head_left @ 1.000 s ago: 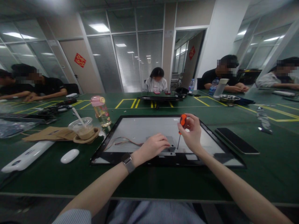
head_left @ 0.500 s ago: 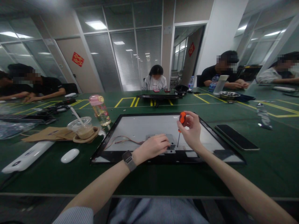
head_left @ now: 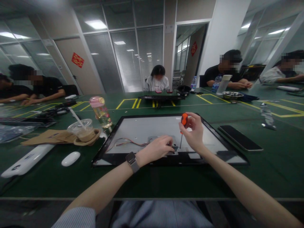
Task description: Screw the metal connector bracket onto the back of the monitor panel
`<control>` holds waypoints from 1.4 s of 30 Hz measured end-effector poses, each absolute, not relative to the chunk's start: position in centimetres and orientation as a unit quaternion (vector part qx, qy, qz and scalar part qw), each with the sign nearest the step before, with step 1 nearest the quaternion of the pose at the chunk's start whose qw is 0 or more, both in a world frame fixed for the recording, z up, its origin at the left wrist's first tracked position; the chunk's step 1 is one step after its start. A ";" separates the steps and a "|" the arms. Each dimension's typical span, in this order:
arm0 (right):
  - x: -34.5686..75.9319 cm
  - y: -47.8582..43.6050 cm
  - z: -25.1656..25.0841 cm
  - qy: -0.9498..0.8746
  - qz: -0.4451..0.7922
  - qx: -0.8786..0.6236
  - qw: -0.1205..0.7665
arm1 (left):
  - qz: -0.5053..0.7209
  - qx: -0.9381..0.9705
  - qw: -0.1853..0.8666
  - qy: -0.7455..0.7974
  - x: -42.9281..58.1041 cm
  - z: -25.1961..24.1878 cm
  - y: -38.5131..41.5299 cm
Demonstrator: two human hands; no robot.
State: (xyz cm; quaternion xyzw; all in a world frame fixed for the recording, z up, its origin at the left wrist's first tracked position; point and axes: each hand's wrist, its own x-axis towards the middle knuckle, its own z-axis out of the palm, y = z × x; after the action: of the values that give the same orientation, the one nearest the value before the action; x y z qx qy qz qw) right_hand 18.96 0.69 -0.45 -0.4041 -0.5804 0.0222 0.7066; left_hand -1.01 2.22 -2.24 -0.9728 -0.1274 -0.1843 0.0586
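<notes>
In my right hand [head_left: 193, 131] is an orange and black screwdriver [head_left: 184, 119], held upright with the fingertips around its handle. Its thin shaft points down beside the right edge of a grey metal plate [head_left: 152, 139]. My left hand [head_left: 160, 146], with a watch on the wrist, lies over that plate, fingers and thumb curled at its right end. The plate rests on the pale back of a black-framed flat panel [head_left: 128, 125], lying on the green table. Thin coloured wires [head_left: 124, 140] run left from the plate. My left fingers hide part of the plate.
Left of the panel are a white mouse [head_left: 70, 158], a long white device [head_left: 27, 161], a plastic cup [head_left: 83, 130] in a carrier and a pink-topped bottle [head_left: 101, 112]. A black phone [head_left: 239, 137] lies to the right. Several people sit around the table [head_left: 142, 183].
The left fingers and thumb have shifted slightly at the plate's right end. The right hand keeps the screwdriver in nearly the same place. The whole view has shifted a little.
</notes>
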 end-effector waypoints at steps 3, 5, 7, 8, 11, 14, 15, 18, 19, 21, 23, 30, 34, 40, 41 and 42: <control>18.9 0.6 -0.5 -0.585 0.020 -0.399 0.706 | -0.175 -0.973 0.077 -0.131 -1.1 -2.2 2.2; 18.9 0.6 -0.5 -0.586 0.020 -0.402 0.703 | -0.170 -0.973 0.093 -0.126 -1.1 -2.1 2.1; 18.9 0.7 -0.6 -0.588 0.021 -0.406 0.700 | -0.172 -0.972 0.104 -0.121 -1.1 -2.0 2.1; 18.9 0.7 -0.6 -0.587 0.021 -0.406 0.700 | -0.174 -0.971 0.107 -0.120 -1.1 -2.0 2.1; 18.9 0.7 -0.6 -0.587 0.019 -0.401 0.703 | -0.183 -0.969 0.114 -0.119 -1.1 -2.1 2.2; 18.9 0.7 -0.6 -0.589 0.017 -0.399 0.703 | -0.188 -0.968 0.120 -0.116 -1.1 -2.1 2.2; 18.9 0.7 -0.6 -0.590 0.019 -0.401 0.701 | -0.187 -0.968 0.123 -0.116 -1.1 -2.1 2.2; 18.9 0.7 -0.6 -0.591 0.024 -0.404 0.697 | -0.181 -0.968 0.131 -0.114 -1.0 -1.9 2.1; 18.9 0.7 -0.6 -0.591 0.024 -0.405 0.697 | -0.179 -0.969 0.133 -0.111 -1.0 -1.9 2.0; 18.9 0.6 -0.6 -0.590 0.023 -0.405 0.698 | -0.176 -0.970 0.133 -0.104 -0.9 -1.8 1.9; 18.9 0.6 -0.7 -0.591 0.022 -0.405 0.697 | -0.180 -0.969 0.129 -0.107 -0.9 -1.9 1.9; 18.8 0.8 -0.9 -0.590 0.024 -0.402 0.700 | -0.199 -0.965 0.113 -0.126 -0.9 -2.0 2.0; 18.8 0.7 -0.8 -0.585 0.024 -0.397 0.706 | -0.194 -0.968 0.081 -0.136 -1.0 -1.8 2.0; 18.6 0.6 -1.2 -0.596 0.037 -0.376 0.708 | -0.192 -0.969 0.069 -0.138 -1.3 -2.1 2.3; 18.5 0.6 -1.3 -0.599 0.039 -0.372 0.708 | -0.194 -0.968 0.073 -0.139 -1.3 -2.1 2.4; 18.5 0.6 -1.4 -0.601 0.039 -0.369 0.708 | -0.195 -0.968 0.077 -0.139 -1.3 -2.2 2.4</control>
State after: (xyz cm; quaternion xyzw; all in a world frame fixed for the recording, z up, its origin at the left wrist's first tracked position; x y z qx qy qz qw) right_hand 18.48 0.64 -1.39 -0.3685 -0.6012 0.0389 0.7080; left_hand -1.26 2.37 -2.19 -0.9679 -0.1392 -0.1948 0.0768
